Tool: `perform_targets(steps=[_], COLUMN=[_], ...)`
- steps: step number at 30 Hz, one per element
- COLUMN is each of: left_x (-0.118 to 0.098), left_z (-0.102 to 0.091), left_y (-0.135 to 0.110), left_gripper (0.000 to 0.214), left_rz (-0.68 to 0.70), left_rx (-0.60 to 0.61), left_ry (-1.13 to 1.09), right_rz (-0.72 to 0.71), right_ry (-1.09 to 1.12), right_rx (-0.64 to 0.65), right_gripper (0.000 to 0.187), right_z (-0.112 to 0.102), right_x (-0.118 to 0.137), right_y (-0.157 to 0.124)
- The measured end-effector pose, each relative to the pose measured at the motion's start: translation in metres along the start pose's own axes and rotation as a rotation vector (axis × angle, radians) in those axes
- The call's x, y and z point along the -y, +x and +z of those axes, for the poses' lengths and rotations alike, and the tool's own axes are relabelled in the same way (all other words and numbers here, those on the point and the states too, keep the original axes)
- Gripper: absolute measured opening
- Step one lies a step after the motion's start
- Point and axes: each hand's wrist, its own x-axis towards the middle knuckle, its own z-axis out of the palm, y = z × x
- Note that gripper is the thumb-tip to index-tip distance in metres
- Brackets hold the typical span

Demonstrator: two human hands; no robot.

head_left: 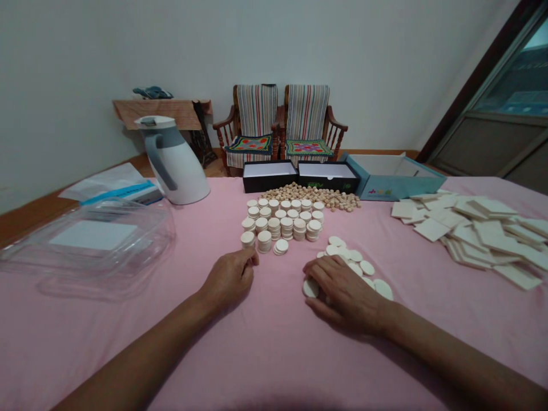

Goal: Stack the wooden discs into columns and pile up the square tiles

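Round pale wooden discs stand in several rows of stacks (286, 227) on the pink cloth. A lower stack (281, 246) sits at the front of the rows. My left hand (229, 278) rests just in front of the left stacks, its fingers curled closed and no disc showing in them. My right hand (345, 291) lies over a loose pile of discs (355, 269). Its thumb and fingers close around a wooden disc (311, 287); the palm side is hidden, so I cannot tell whether more discs are under it.
Behind the stacks lie many small wooden beads (317, 197), before two black boxes (269, 178) and a blue box (394, 180). Square wooden pieces (479, 228) heap at right. At left are a white jug (182, 165) and clear plastic packaging (98, 245). Two chairs (282, 125) stand beyond.
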Motion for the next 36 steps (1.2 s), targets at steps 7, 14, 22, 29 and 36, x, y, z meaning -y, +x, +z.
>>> perform_targets(steps=[7,14,22,29,36], left_x=[0.001,0.004,0.005,0.004,0.004], left_z=[0.001,0.002,0.003,0.002,0.001], left_y=[0.000,-0.001,-0.002,-0.002,-0.002], left_gripper=[0.020,0.020,0.020,0.020,0.020], left_rz=[0.005,0.035,0.038,0.040,0.039], left_rx=[0.010,-0.007,-0.002,-0.001,0.006], left_ry=[0.001,-0.012,-0.030,-0.015,-0.019], right_rz=[0.121,0.131,0.224,0.228,0.253], right_ry=[0.034,0.114,0.138,0.111,-0.010], right_rx=[-0.031,-0.082,0.038,0.103,-0.047], right_gripper=[0.016,0.019,0.025,0.024,0.018], right_z=[0.005,0.004,0.009,0.004,-0.004], right_x=[0.000,0.003,0.000,-0.003,0.002], right_y=[0.024,0.048,0.056,0.057,0.070])
